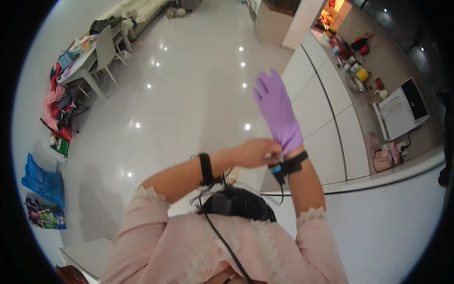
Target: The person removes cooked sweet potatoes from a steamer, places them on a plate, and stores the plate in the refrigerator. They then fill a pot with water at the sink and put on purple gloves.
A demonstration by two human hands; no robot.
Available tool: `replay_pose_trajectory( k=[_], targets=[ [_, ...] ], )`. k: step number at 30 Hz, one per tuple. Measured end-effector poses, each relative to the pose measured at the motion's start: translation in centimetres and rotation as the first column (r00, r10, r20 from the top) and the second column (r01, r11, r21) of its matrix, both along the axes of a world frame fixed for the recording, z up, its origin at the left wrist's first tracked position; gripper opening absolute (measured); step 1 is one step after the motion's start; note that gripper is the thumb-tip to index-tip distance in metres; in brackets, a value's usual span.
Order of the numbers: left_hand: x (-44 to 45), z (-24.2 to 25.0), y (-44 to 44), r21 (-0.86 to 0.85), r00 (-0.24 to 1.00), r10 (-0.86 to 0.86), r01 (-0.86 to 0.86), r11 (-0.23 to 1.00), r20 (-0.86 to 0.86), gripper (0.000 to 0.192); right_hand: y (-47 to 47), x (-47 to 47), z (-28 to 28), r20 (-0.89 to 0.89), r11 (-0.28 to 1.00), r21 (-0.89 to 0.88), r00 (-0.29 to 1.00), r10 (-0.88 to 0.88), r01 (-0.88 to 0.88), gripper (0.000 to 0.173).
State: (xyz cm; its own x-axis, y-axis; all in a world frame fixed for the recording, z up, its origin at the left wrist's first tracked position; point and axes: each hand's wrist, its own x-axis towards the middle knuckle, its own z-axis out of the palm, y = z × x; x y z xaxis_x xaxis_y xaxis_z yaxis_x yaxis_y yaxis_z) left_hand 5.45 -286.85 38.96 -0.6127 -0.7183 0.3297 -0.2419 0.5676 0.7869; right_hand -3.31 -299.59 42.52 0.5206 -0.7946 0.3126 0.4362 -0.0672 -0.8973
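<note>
A purple rubber glove (pixel 278 106) covers my right hand (pixel 275 96), which is raised in front of me with its fingers spread and nothing in them. My left hand (pixel 257 152) is bare and reaches across my body. Its fingers pinch the cuff of the glove at my right wrist. Just below that cuff, a black strap with a small device (pixel 283 168) wraps the right wrist, and a cable hangs from it. Another black strap (pixel 205 168) circles my left forearm.
To my right runs a row of white cabinets (pixel 315 103) topped by a counter with a white appliance (pixel 400 110), a pink bag (pixel 385 156) and several jars. At the left stand a cluttered table (pixel 83 65), a chair (pixel 106 46) and a blue bag (pixel 42 177). Glossy tiles cover the floor (pixel 191 96).
</note>
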Motion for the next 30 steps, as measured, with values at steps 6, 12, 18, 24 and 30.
replay_pose_trajectory(
  k=[6, 12, 18, 24, 30],
  targets=[
    [4.2, 3.9, -17.9, -0.036, 0.999, -0.017, 0.016, 0.999, -0.027, 0.016, -15.7, 2.8, 3.2, -0.127, 0.968, -0.161, 0.969, -0.213, 0.191, 0.051],
    [9.9, 5.6, -31.3, 0.037, 0.997, 0.062, -0.06, 0.998, -0.053, 0.012, -30.5, 10.4, 5.4, 0.03, 0.997, -0.007, 0.996, 0.083, -0.083, 0.055],
    [14.9, 3.0, -46.4, -0.034, 0.992, -0.006, 0.002, 0.999, -0.123, 0.015, -46.1, 16.2, 2.7, 0.131, 0.996, 0.087, 0.991, 0.015, -0.027, 0.053],
    [17.8, 3.6, -61.7, -0.008, 0.968, -0.234, 0.235, 0.972, -0.089, 0.017, -59.5, 16.5, 1.9, 0.303, 0.978, 0.208, 0.95, -0.082, 0.019, 0.052],
    [17.1, 4.0, -78.0, 0.002, 0.888, -0.459, 0.459, 0.888, -0.032, 0.017, -74.7, 13.2, 1.0, 0.239, 0.927, 0.299, 0.923, -0.301, 0.225, 0.058]
  ],
)
